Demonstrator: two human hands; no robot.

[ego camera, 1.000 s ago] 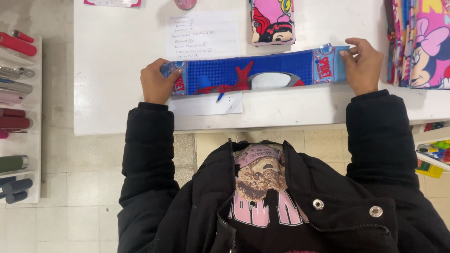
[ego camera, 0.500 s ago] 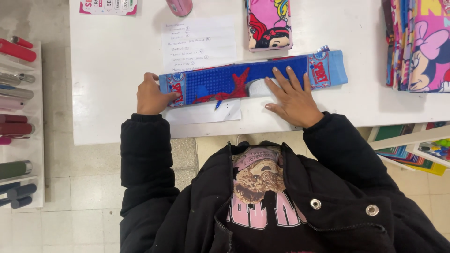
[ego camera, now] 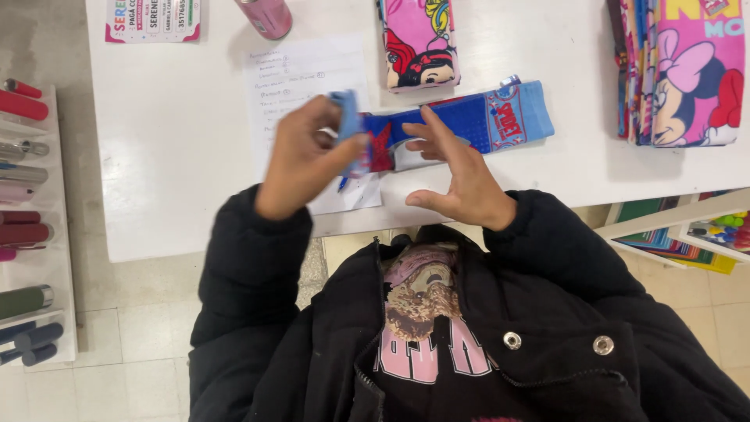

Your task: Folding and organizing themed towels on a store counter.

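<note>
Head view, looking straight down at a white table [ego camera: 180, 156] and the wearer's black jacket.

Left hand [ego camera: 301, 160]: raised a little off the table, thumb and fingers pinched shut on the left end of a blue patterned sock [ego camera: 461, 121]. That end is lifted and folded over towards the right — the light-blue edge sticks up between the fingertips. Slight motion blur on this hand.

Right hand [ego camera: 461, 184]: open, fingers spread and apart, palm low over the middle of the sock. Fingertips look to touch the fabric near the fold; it grips nothing.

Sock position: lies across the table just in front of the person, running left to right, the right end with the light-blue cuff flat on the table, the left end in the air in the left hand. Red and white print on the blue.

Around it:
- sheet of paper with handwriting [ego camera: 305, 78] under the left hand and the sock's left part
- pink folded sock with a cartoon print [ego camera: 418, 43] just beyond the blue one
- pink bottle [ego camera: 266, 16] at the top edge, near the paper
- stack of pink cartoon-print socks [ego camera: 687, 70] at the right, well apart from the hands
- white rack of cylindrical bottles [ego camera: 31, 227] on the floor side, left of the table — red, grey, green, dark blue
</note>
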